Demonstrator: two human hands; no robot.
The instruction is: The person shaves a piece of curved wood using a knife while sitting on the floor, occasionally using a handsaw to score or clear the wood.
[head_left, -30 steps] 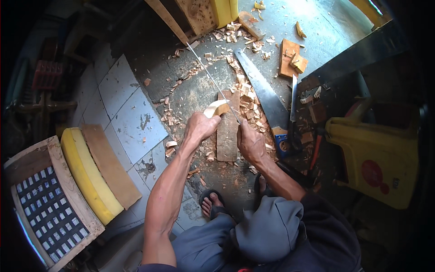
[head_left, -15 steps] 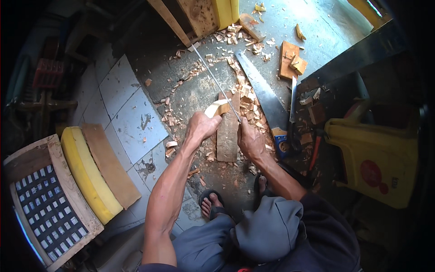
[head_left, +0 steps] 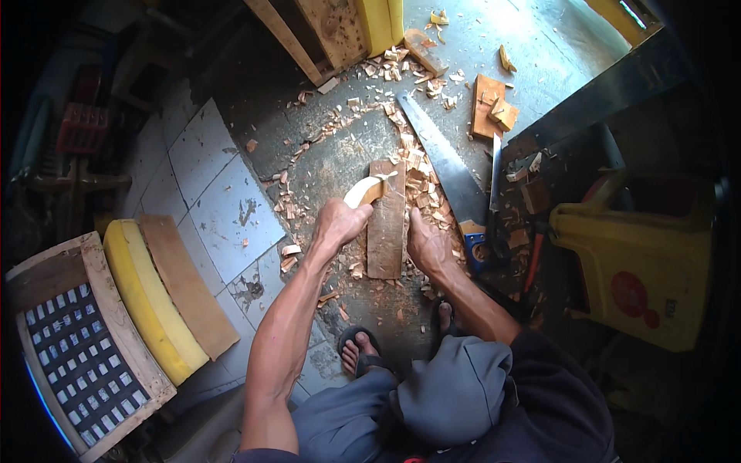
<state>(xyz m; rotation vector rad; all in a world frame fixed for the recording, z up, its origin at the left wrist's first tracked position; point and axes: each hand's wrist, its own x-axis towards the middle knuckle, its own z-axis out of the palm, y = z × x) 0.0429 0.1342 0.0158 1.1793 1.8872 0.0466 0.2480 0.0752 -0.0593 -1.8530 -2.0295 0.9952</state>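
Observation:
My left hand (head_left: 340, 224) is closed on a pale curved wooden piece (head_left: 361, 193), held over an upright-running narrow plank (head_left: 384, 255) on the floor. My right hand (head_left: 428, 243) is closed beside the plank's right side; the long thin tool seen in it earlier is now blurred or hidden, so I cannot make out what it holds. Pale shavings (head_left: 421, 174) surround the plank. A wide hand saw (head_left: 440, 150) lies to the right, with a narrower long blade (head_left: 492, 170) next to it.
Wooden blocks (head_left: 488, 108) lie beyond the saws. A yellow plastic container (head_left: 625, 262) stands right, a wooden frame with black webbing (head_left: 77, 339) and yellow foam (head_left: 150, 301) left. A wooden structure (head_left: 340, 35) stands at the top, a dark beam (head_left: 587, 89) at upper right.
The long thin tool that ran from my right hand across the curved piece no longer shows clearly. My left hand and the curved piece have shifted slightly down and to the left.

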